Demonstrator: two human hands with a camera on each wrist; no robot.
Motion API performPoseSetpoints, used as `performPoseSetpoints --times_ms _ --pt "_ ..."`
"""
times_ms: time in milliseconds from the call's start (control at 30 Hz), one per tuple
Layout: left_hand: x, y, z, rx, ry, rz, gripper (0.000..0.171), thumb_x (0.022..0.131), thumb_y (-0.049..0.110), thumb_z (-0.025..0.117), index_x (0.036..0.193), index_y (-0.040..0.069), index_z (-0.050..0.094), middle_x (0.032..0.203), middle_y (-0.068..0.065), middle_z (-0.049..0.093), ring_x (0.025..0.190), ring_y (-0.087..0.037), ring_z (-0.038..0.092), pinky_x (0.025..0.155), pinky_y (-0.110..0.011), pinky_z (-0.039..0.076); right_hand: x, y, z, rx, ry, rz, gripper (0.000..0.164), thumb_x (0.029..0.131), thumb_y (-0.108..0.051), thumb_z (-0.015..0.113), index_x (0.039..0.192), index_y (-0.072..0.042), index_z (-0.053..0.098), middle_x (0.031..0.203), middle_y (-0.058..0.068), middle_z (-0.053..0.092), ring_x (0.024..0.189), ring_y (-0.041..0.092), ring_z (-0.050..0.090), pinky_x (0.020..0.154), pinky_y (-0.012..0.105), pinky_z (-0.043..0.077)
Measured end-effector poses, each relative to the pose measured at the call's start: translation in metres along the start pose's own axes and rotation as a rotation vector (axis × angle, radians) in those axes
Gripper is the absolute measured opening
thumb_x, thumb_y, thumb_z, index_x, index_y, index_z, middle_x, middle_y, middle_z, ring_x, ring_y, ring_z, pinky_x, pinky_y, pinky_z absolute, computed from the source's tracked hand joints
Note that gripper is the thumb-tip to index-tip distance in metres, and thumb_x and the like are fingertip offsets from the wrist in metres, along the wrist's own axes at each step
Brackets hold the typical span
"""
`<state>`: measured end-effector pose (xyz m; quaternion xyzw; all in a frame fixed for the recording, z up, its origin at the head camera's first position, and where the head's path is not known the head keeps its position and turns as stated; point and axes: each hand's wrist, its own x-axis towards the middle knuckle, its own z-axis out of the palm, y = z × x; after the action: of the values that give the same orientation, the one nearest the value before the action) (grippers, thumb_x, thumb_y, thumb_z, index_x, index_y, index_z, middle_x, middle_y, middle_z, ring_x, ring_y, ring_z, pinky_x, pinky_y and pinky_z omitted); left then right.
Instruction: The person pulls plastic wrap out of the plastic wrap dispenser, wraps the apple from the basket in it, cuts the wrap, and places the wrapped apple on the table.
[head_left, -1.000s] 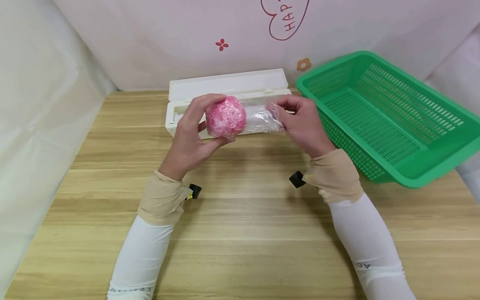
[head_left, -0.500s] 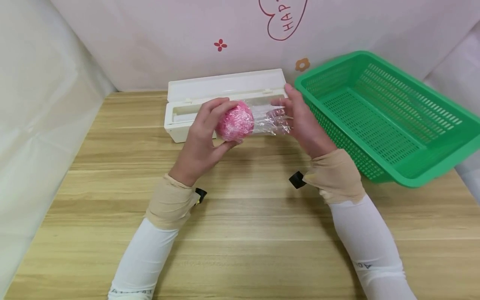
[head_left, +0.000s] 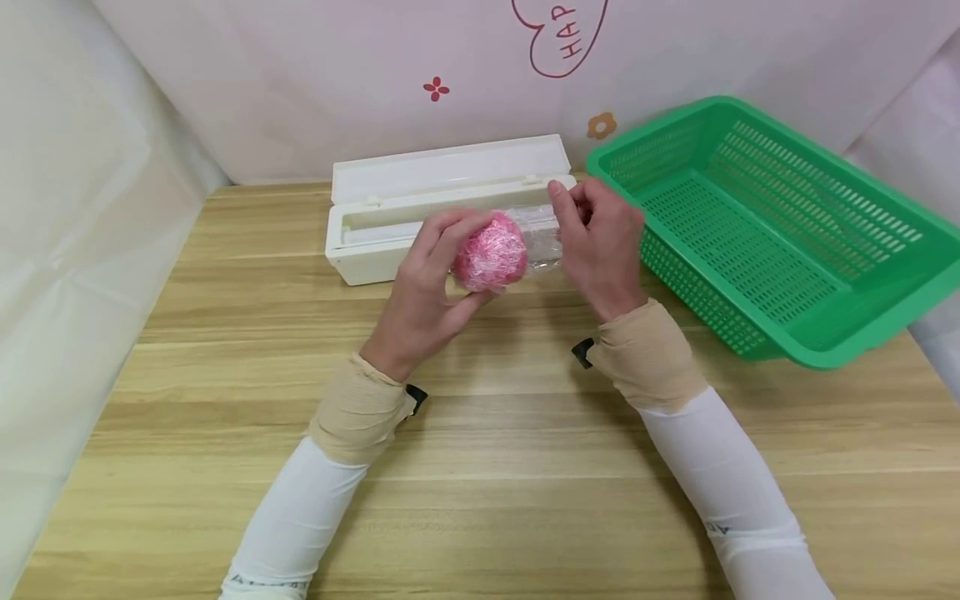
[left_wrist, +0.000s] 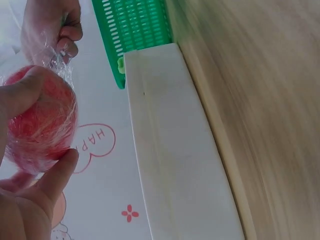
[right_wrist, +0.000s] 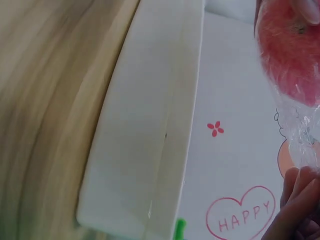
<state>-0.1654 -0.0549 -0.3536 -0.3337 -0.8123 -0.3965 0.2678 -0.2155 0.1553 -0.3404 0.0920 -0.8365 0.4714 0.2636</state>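
My left hand (head_left: pixel 422 300) grips a round, pink-red, fruit-like thing (head_left: pixel 492 252) between thumb and fingers, held up over the table. Clear plastic film (head_left: pixel 542 242) wraps it tightly, and its loose end stretches out to the right. With curled fingers my right hand (head_left: pixel 602 246) pinches that film end. A small dark spot like a stem mark shows on the round thing (right_wrist: pixel 287 55) in the right wrist view. Just behind the hands stands a long white box (head_left: pixel 367 265), its lid raised; a white roll (head_left: pixel 382 234) lies inside, partly hidden by my left hand.
A green slotted basket (head_left: pixel 757 325) stands on the right of the wooden table (head_left: pixel 480 500), close to the white box. A pale printed cloth (head_left: pixel 300 92) hangs behind, and white sheeting (head_left: pixel 75 208) covers the left side.
Both hands stay at the wrapped round thing. The left hand has carried it right and slightly nearer. The right hand opened its fingers at the film, then curled them on its end again.
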Motion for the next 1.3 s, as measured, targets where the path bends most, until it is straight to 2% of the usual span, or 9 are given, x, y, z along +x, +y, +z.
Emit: performPoseSetpoints --times_ms 167,300,500,833,1067,1300 --pt "-0.003 0.003 0.005 0.018 0.014 -0.033 0.074 0.082 0.006 0.090 0.145 0.003 0.053 0.143 -0.023 0.054 0.133 -0.034 0.059 0.116 -0.039 0.052 -0.001 -0.001 -0.002 -0.124 0.044 -0.120 0.040 0.107 -0.028 0.064 0.085 0.006 0.066 0.071 0.020 0.063 0.064 0.025 0.052 0.061 0.028 0.035" --pt "-0.004 0.005 0.007 0.035 0.015 -0.055 0.073 0.082 0.006 0.090 0.145 0.004 0.052 0.142 -0.023 0.055 0.133 -0.034 0.059 0.115 -0.040 0.052 -0.002 -0.006 -0.005 -0.187 0.050 -0.159 0.042 0.106 -0.031 0.065 0.087 0.006 0.067 0.069 0.020 0.063 0.062 0.030 0.053 0.059 0.030 0.036" --pt "-0.003 0.011 0.010 0.058 0.003 -0.069 0.072 0.082 0.005 0.090 0.144 0.004 0.053 0.141 -0.022 0.056 0.133 -0.033 0.059 0.114 -0.040 0.053 -0.004 -0.017 -0.010 -0.214 0.048 -0.208 0.043 0.105 -0.032 0.066 0.088 0.007 0.069 0.069 0.021 0.064 0.062 0.031 0.055 0.059 0.031 0.039" --pt "-0.003 0.017 0.014 0.061 -0.017 -0.104 0.073 0.081 0.001 0.089 0.145 0.003 0.054 0.139 -0.021 0.056 0.133 -0.032 0.059 0.114 -0.037 0.053 -0.010 -0.031 -0.015 -0.252 0.028 -0.236 0.041 0.106 -0.031 0.066 0.088 0.006 0.070 0.069 0.019 0.064 0.061 0.029 0.052 0.058 0.030 0.035" --pt "-0.003 0.020 0.016 0.078 -0.033 -0.111 0.076 0.081 0.001 0.089 0.147 0.005 0.052 0.140 -0.022 0.055 0.132 -0.034 0.060 0.112 -0.039 0.054 -0.014 -0.035 -0.015 -0.265 0.017 -0.269 0.040 0.106 -0.029 0.066 0.089 0.006 0.069 0.070 0.020 0.065 0.059 0.030 0.052 0.057 0.031 0.036" --pt "-0.005 0.023 0.019 0.205 -0.063 -0.086 0.075 0.088 0.005 0.085 0.153 0.005 0.046 0.143 -0.026 0.052 0.132 -0.038 0.060 0.115 -0.041 0.051 -0.018 -0.040 -0.013 -0.270 -0.004 -0.279 0.038 0.106 -0.029 0.066 0.090 0.005 0.071 0.074 0.020 0.068 0.060 0.031 0.056 0.058 0.034 0.042"
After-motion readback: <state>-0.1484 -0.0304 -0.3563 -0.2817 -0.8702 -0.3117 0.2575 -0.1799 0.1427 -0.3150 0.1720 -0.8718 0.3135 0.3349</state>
